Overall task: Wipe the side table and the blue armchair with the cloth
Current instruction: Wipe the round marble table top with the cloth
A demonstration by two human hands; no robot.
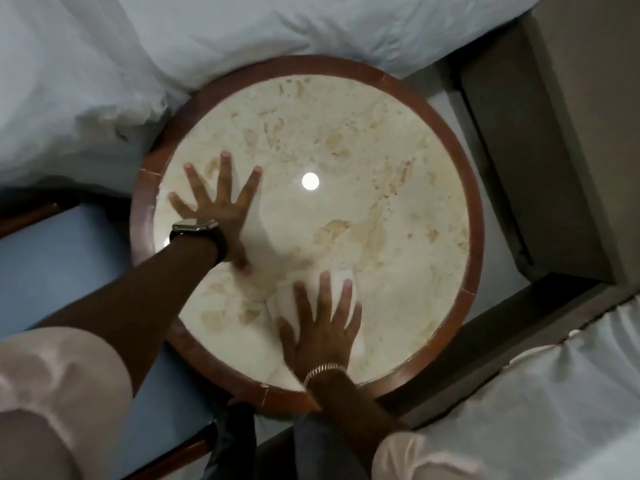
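Observation:
The round side table (476, 209) has a cream marble top and a reddish wooden rim. My left hand (221, 209), with a watch on the wrist, lies flat on the marble at the left with its fingers spread and nothing in it. My right hand (323, 327), with a bracelet on the wrist, presses flat on a white cloth (332, 277) on the near part of the top. The cloth shows past my fingertips and is blurred. The blue armchair (69, 261) sits to the left of the table, its seat and wooden frame partly in view.
White bedding (207, 36) bunches against the table's far and left side. More white bedding (540, 403) lies at the lower right. A beige bedside unit (571, 133) stands to the right. A ceiling light reflects on the marble (310, 181).

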